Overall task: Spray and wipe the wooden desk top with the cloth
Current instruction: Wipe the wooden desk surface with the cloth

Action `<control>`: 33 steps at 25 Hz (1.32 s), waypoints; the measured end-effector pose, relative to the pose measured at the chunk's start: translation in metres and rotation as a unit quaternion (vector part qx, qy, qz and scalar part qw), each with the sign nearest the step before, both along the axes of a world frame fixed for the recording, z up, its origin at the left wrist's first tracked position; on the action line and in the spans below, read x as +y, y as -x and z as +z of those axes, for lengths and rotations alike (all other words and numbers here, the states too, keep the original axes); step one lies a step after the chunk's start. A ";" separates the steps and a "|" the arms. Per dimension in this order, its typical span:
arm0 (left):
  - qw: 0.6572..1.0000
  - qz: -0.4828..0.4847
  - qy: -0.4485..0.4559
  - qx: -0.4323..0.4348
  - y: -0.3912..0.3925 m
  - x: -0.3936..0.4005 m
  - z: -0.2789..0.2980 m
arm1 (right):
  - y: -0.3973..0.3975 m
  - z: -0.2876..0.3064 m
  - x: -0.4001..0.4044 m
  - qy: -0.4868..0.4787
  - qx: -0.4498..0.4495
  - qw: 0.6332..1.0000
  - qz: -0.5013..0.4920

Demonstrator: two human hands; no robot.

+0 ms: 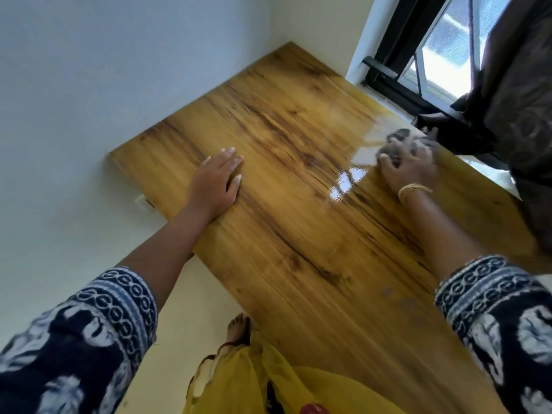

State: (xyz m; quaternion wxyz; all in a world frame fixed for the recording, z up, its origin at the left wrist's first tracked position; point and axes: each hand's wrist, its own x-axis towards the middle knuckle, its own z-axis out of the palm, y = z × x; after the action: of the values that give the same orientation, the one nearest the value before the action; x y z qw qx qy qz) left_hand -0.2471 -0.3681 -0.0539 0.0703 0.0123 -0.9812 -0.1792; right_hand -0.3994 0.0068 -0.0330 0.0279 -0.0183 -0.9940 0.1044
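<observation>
Head view: my right hand (407,165) grips the dark grey crumpled cloth (398,138), pressed on the glossy yellow-brown wooden desk top (283,204) near the black window frame (397,88). My left hand (216,182) lies flat, fingers straight. Risk: the cloth may snag the brown curtain (516,94) beside it. Motion blur and my fingers hide most of the cloth. No spray bottle in view.

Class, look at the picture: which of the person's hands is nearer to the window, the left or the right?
Right. The right hand grips the cloth on the desk just below the window; the left hand lies flat by the desk's opposite edge.
</observation>
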 end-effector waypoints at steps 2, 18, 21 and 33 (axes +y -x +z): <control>1.000 -0.016 0.000 -0.005 -0.017 0.000 0.000 | -0.045 0.002 -0.053 -0.008 0.010 0.994 0.112; 0.993 0.097 0.035 -0.052 -0.122 0.020 -0.013 | -0.065 -0.011 0.029 -0.017 0.008 0.992 0.128; 0.992 0.095 0.049 -0.060 -0.122 0.020 -0.010 | -0.068 -0.011 0.014 -0.016 -0.029 0.999 0.013; 0.986 0.103 0.108 -0.075 -0.122 0.034 0.000 | -0.283 -0.017 -0.109 -0.042 0.002 0.843 0.536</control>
State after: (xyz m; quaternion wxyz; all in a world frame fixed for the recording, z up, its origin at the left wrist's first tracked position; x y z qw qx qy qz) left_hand -0.1252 -0.3341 -0.0537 0.0152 0.1192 -0.9908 -0.0625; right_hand -0.1161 -0.1022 -0.0496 -0.0299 0.5185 -0.8523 0.0617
